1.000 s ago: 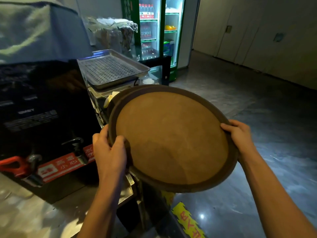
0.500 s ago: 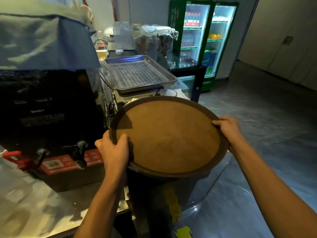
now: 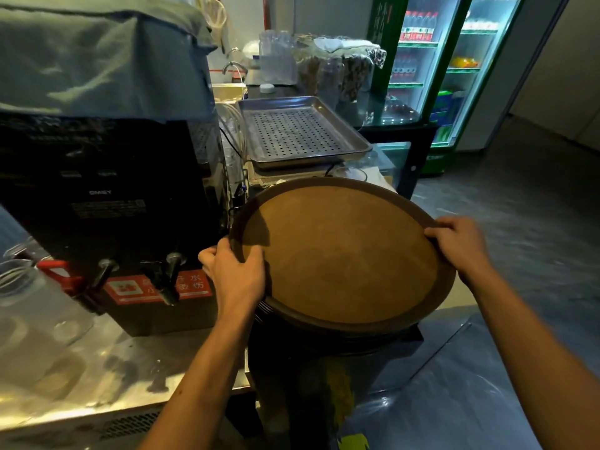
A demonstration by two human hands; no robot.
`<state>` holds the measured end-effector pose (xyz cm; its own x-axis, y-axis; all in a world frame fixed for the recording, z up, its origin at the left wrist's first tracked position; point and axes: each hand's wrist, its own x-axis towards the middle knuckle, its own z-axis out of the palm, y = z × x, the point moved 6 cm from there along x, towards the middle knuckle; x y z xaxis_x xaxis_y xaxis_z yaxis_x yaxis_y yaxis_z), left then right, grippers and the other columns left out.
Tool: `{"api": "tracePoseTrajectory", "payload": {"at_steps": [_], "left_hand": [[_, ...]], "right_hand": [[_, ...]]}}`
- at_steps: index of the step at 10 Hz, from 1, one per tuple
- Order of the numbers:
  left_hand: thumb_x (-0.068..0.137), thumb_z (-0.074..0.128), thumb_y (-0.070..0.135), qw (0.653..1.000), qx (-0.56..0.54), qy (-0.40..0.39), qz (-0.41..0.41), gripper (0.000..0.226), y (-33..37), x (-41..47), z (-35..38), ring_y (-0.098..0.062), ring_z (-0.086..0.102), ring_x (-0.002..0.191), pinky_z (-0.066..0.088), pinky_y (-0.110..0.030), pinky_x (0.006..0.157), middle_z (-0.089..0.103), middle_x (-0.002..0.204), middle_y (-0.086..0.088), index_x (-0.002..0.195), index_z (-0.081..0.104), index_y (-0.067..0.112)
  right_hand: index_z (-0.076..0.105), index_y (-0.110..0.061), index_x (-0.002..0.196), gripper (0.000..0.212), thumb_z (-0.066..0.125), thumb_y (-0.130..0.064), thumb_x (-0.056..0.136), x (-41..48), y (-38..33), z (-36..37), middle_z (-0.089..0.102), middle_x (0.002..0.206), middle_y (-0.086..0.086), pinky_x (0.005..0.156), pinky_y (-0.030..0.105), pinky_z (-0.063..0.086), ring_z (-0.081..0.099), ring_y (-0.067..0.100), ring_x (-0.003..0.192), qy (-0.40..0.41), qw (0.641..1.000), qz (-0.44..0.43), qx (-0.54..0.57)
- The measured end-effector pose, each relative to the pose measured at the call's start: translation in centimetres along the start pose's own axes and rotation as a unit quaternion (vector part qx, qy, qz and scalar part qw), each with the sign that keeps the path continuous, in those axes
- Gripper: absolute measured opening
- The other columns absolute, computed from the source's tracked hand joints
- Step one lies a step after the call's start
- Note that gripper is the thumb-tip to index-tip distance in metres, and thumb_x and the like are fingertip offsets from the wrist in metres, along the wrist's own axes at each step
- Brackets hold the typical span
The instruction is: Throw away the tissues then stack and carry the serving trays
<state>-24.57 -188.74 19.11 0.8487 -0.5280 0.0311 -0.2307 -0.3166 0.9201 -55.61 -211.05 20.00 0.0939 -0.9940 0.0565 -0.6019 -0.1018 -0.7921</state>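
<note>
A stack of round brown serving trays [image 3: 341, 254] with dark rims fills the middle of the head view. The edges of lower trays show beneath the top one at the front left. My left hand [image 3: 235, 274] grips the stack's left rim, thumb on top. My right hand [image 3: 459, 243] grips the right rim, fingers curled over the edge. The stack sits low over a dark stand [image 3: 324, 368] next to the counter; whether it rests on the stand I cannot tell. No tissues are in sight.
A black hot-water dispenser [image 3: 107, 206] with taps stands just left of the trays on a steel counter [image 3: 97, 384]. A perforated metal tray [image 3: 298, 131] lies behind. Lit drink fridges [image 3: 438, 66] stand at the back right. Open floor [image 3: 535, 222] stretches to the right.
The tray stack has swung left and come down from a tilt over the floor to lie nearly level beside the dispenser. Both hands kept their grip.
</note>
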Motion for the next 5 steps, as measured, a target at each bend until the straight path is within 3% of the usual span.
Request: {"api": "tracePoseTrajectory", "payload": {"at_steps": [1,3,4,5], "left_hand": [[0.088,0.056,0.029,1.000,-0.003,0.000,0.014,0.033,-0.2,0.2,-0.1,-0.030,0.042,0.114,0.041,-0.038,0.096,0.032,0.120,-0.005,0.113,0.053,0.007],[0.091,0.052,0.029,0.998,0.051,-0.025,0.041,0.040,0.7,-0.4,-0.6,-0.032,0.033,0.123,0.033,-0.037,0.099,0.031,0.131,-0.012,0.123,0.047,0.005],[0.093,0.050,0.037,0.984,0.115,-0.057,0.125,0.066,1.8,-0.6,-1.2,-0.033,0.025,0.129,0.029,-0.040,0.102,0.026,0.141,-0.015,0.147,0.023,0.011],[0.095,0.045,0.045,0.970,0.117,-0.110,0.185,0.072,1.9,-1.1,-2.6,-0.032,0.024,0.133,0.029,-0.043,0.107,0.025,0.146,-0.014,0.152,0.014,0.016]], "right_hand": [[0.071,-0.007,0.105,0.019,0.057,-0.014,0.094,-0.4,-0.2,0.0,0.068,0.096,0.011,0.082,0.042,0.050,0.063,0.028,0.090,0.005,1.000,-0.005,0.005],[0.073,-0.009,0.104,0.021,0.057,-0.015,0.092,-2.4,-0.6,-1.2,0.070,0.097,0.010,0.084,0.042,0.051,0.064,0.027,0.094,0.080,0.997,0.003,0.023],[0.065,-0.007,0.121,0.030,0.054,-0.016,0.094,-4.9,-1.1,-1.8,0.068,0.114,0.015,0.087,0.044,0.050,0.062,0.030,0.102,0.110,0.994,-0.004,-0.026],[0.055,-0.007,0.133,0.039,0.054,-0.022,0.096,-8.8,-2.5,-1.6,0.061,0.125,0.018,0.092,0.047,0.049,0.058,0.031,0.111,0.155,0.986,-0.023,-0.056]]}}
